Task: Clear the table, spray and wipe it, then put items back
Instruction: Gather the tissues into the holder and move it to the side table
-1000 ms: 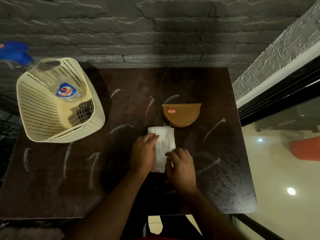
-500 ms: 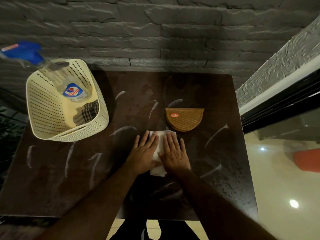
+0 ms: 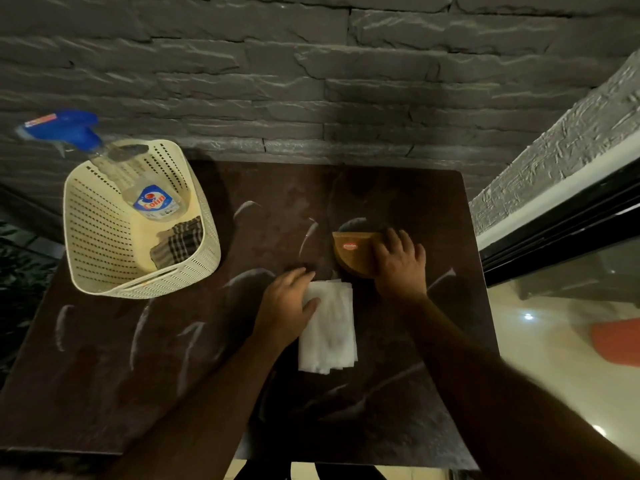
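A stack of white paper napkins (image 3: 329, 334) lies flat near the middle of the dark brown table (image 3: 138, 393). My left hand (image 3: 287, 303) rests on the stack's upper left corner, thumb over the napkins. My right hand (image 3: 398, 261) has its fingers around the right side of a brown woven half-round napkin holder (image 3: 353, 252), which sits just beyond the napkins. A cream perforated basket (image 3: 104, 237) stands at the table's far left. It holds a clear spray bottle (image 3: 152, 199) with a blue trigger head and a dark checked cloth (image 3: 180, 242).
A grey stone wall runs behind the table. A dark window frame (image 3: 561, 223) and glossy floor lie to the right, with an orange object (image 3: 616, 341) on the floor. Pale streaks mark the tabletop.
My right hand has left the napkins and moved up to the brown holder. My left hand stays at the stack's left edge. The napkins now lie mostly uncovered.
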Demonstrator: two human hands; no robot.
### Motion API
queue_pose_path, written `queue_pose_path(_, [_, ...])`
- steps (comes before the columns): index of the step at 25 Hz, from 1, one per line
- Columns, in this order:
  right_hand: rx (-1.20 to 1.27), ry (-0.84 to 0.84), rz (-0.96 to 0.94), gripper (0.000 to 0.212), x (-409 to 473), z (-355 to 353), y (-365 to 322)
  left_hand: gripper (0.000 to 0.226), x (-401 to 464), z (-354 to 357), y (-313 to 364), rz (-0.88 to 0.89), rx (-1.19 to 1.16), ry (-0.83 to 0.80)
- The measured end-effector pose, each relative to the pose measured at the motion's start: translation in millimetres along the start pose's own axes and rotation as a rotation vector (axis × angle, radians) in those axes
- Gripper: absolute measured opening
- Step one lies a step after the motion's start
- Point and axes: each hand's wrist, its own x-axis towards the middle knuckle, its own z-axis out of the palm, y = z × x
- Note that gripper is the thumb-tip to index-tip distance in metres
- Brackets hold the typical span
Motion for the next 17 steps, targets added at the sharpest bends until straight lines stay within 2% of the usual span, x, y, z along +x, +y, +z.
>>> queue_pose_path(3, [0.117, 0.095, -0.048, 0.031, 14, -16, 9, 0.054, 10, -10, 3, -0.057, -0.166, 0.008])
queue_pose_path(7, [0.31, 0.241, -0.207, 0.027, 16, -39, -21, 0.062, 12, -29, -4, -0.07, -0.334, 0.126])
queue_pose_path(10, [0.296, 0.153, -0.357, 0.025, 0, -42, -78, 0.072, -7, -37, -27, -0.099, -0.299, 0.176])
queue_pose_path(13, [0.228, 0.017, -0.441, 0.026, -16, -22, -132, 0.059, -45, -35, -68, -0.186, -0.178, 0.345])
queue_pose_path(17, [0.268, -0.097, -0.478, 0.025, -15, 0, -176, 0.046, -82, -31, -103, -0.354, -0.13, 0.322])
